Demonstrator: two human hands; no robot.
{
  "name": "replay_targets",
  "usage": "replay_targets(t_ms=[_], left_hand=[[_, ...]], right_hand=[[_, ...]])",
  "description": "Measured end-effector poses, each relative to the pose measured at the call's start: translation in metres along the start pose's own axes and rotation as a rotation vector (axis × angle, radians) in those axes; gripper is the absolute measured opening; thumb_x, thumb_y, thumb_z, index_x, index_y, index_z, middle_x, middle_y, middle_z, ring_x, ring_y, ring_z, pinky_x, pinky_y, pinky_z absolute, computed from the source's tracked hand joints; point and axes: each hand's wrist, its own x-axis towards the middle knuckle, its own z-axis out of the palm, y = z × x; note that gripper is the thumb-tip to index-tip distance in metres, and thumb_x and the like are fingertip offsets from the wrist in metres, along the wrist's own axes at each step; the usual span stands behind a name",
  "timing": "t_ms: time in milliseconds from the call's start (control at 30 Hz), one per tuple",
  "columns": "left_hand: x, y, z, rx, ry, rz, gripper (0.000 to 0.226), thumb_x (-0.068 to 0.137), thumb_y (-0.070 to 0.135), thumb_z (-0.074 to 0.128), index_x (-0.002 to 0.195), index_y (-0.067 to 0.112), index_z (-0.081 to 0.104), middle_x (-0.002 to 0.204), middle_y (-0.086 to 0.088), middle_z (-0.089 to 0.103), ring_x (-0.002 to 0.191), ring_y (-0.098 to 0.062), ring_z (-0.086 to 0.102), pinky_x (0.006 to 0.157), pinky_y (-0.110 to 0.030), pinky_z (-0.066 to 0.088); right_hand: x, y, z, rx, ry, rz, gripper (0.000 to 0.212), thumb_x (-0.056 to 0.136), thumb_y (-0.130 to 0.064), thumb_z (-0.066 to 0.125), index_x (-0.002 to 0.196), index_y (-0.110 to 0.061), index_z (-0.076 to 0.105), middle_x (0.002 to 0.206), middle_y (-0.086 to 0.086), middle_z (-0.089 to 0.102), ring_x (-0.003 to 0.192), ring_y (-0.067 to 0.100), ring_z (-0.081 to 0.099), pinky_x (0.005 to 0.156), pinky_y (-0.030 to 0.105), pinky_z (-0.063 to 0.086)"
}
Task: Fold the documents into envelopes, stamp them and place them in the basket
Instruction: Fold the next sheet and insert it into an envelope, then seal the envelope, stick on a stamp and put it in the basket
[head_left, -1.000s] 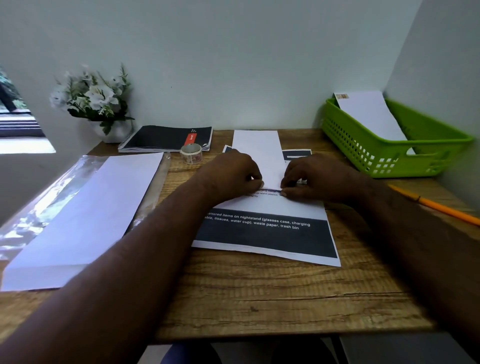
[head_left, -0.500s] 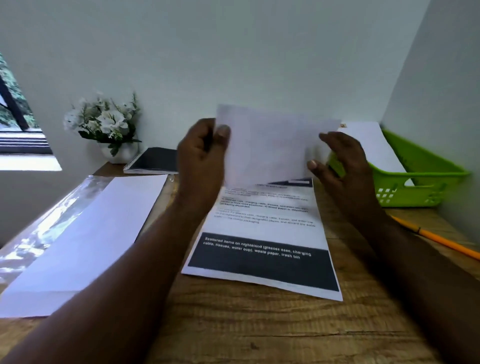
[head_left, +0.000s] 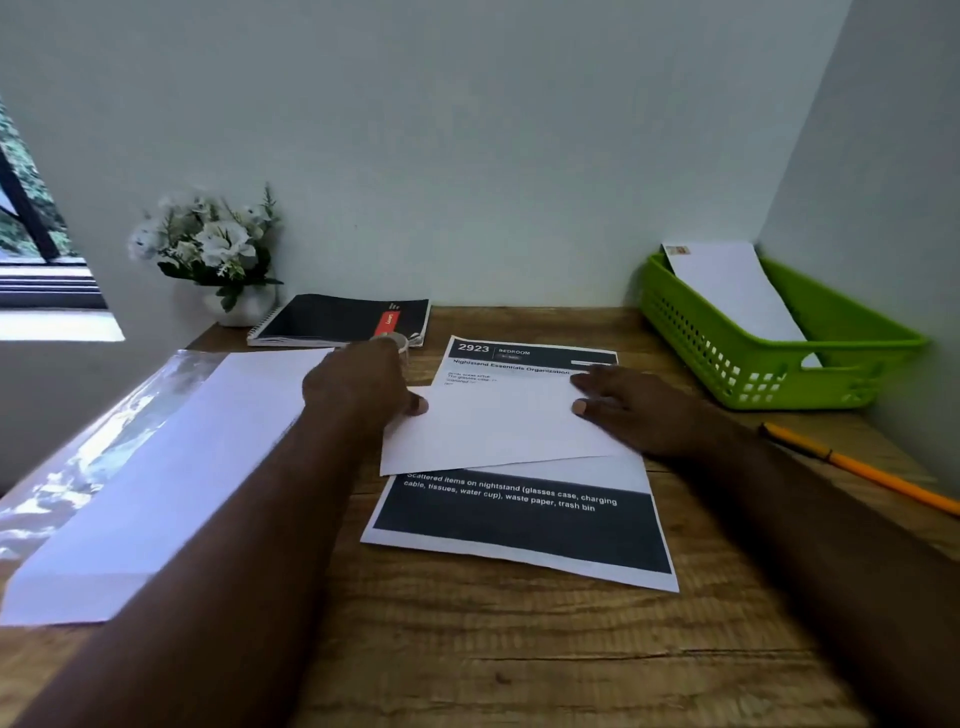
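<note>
My desk (head_left: 519, 649) is rough-grained wood; the documents (head_left: 519, 525) are matt paper, the basket (head_left: 727, 353) perforated plastic, the wrapper (head_left: 104, 441) glossy film.

Two arms come in from the bottom edge, and both are bare from the edge up to the wrist; no sleeve shows on them. The left hand (head_left: 363, 387) has no ring, watch or glove that I can see, and its thumbnail is short and pale. The right hand (head_left: 631, 410) is also bare, with a short thumbnail, and its forearm is a little blurred near the frame edge.
</note>
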Motion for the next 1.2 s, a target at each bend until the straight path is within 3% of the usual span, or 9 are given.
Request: replay_targets(t_ms=[67, 133, 233, 333, 500, 733, 1000, 1100, 1200], left_hand=[[-0.005, 0.011, 0.0, 0.023, 0.16, 0.09, 0.049, 0.077, 0.044, 0.073, 0.119, 0.026, 0.055, 0.122, -0.007, 0.059, 0.112, -0.031, 0.055, 0.089, -0.041, 0.047], [-0.012, 0.031, 0.011, -0.051, 0.246, 0.252, 0.042, 0.089, 0.041, 0.06, 0.129, 0.027, 0.054, 0.132, -0.007, 0.053, 0.121, -0.03, 0.048, 0.096, -0.04, 0.043], [-0.019, 0.059, 0.037, -0.008, 0.045, 0.347, 0.049, 0.097, 0.052, 0.035, 0.143, 0.037, 0.037, 0.154, -0.001, 0.032, 0.14, -0.027, 0.029, 0.112, -0.052, 0.025], [-0.016, 0.062, 0.053, 0.11, -0.186, 0.284, 0.06, 0.091, 0.07, 0.013, 0.147, 0.05, 0.007, 0.161, 0.006, 0.003, 0.148, -0.028, 0.0, 0.11, -0.067, -0.001], [-0.015, 0.058, 0.056, 0.123, -0.239, 0.25, 0.062, 0.084, 0.079, 0.006, 0.142, 0.059, -0.004, 0.16, 0.011, -0.007, 0.148, -0.024, -0.009, 0.105, -0.072, -0.009], [-0.015, 0.059, 0.051, 0.123, -0.287, 0.23, 0.061, 0.084, 0.079, 0.008, 0.141, 0.061, -0.007, 0.159, 0.013, -0.012, 0.147, -0.027, -0.015, 0.103, -0.074, -0.011], [-0.013, 0.057, 0.052, 0.063, -0.256, 0.246, 0.064, 0.088, 0.075, 0.018, 0.146, 0.052, 0.007, 0.161, 0.011, 0.0, 0.148, -0.026, -0.004, 0.107, -0.072, -0.005], [-0.008, 0.044, 0.044, -0.141, 0.003, 0.258, 0.053, 0.091, 0.057, 0.046, 0.139, 0.035, 0.044, 0.15, 0.003, 0.039, 0.138, -0.024, 0.034, 0.111, -0.057, 0.025], [0.007, 0.021, 0.029, -0.237, 0.334, 0.178, 0.032, 0.088, 0.036, 0.057, 0.118, 0.028, 0.065, 0.123, -0.005, 0.058, 0.117, -0.029, 0.052, 0.095, -0.041, 0.044]], right_hand=[[0.002, -0.002, 0.0, -0.145, -0.005, -0.01, 0.051, 0.097, -0.051, 0.035, 0.142, -0.026, 0.04, 0.155, 0.001, 0.029, 0.144, 0.018, 0.021, 0.116, 0.042, 0.018], [0.002, -0.011, 0.004, -0.163, 0.031, -0.063, 0.057, 0.096, -0.056, 0.03, 0.144, -0.027, 0.036, 0.156, 0.002, 0.026, 0.145, 0.019, 0.018, 0.116, 0.044, 0.018], [0.003, -0.025, 0.01, -0.049, -0.049, -0.078, 0.053, 0.098, -0.049, 0.033, 0.147, -0.028, 0.03, 0.158, -0.001, 0.019, 0.147, 0.019, 0.01, 0.118, 0.039, 0.009], [0.004, -0.028, 0.014, -0.132, -0.126, -0.036, 0.06, 0.094, -0.061, 0.023, 0.149, -0.037, 0.018, 0.159, -0.01, 0.01, 0.148, 0.017, 0.004, 0.117, 0.042, 0.003], [0.003, -0.029, 0.012, -0.219, -0.191, -0.001, 0.088, 0.069, -0.083, 0.006, 0.149, -0.045, 0.004, 0.159, -0.017, -0.001, 0.148, 0.017, -0.001, 0.119, 0.047, 0.0], [0.005, -0.03, 0.011, -0.246, -0.238, 0.056, 0.097, 0.059, -0.09, 0.003, 0.146, -0.05, -0.003, 0.159, -0.015, -0.006, 0.148, 0.021, -0.004, 0.118, 0.052, -0.002], [0.004, -0.032, 0.01, -0.231, -0.24, 0.076, 0.1, 0.057, -0.091, 0.005, 0.147, -0.048, -0.003, 0.159, -0.011, -0.008, 0.147, 0.019, -0.006, 0.117, 0.054, -0.001], [0.005, -0.037, 0.009, -0.183, -0.202, 0.068, 0.098, 0.06, -0.089, 0.006, 0.148, -0.045, 0.007, 0.16, -0.01, -0.001, 0.148, 0.018, -0.002, 0.116, 0.055, 0.0], [0.006, -0.045, 0.005, -0.147, -0.155, 0.026, 0.082, 0.078, -0.079, 0.017, 0.149, -0.037, 0.019, 0.16, -0.006, 0.008, 0.148, 0.018, 0.003, 0.116, 0.055, 0.002]])
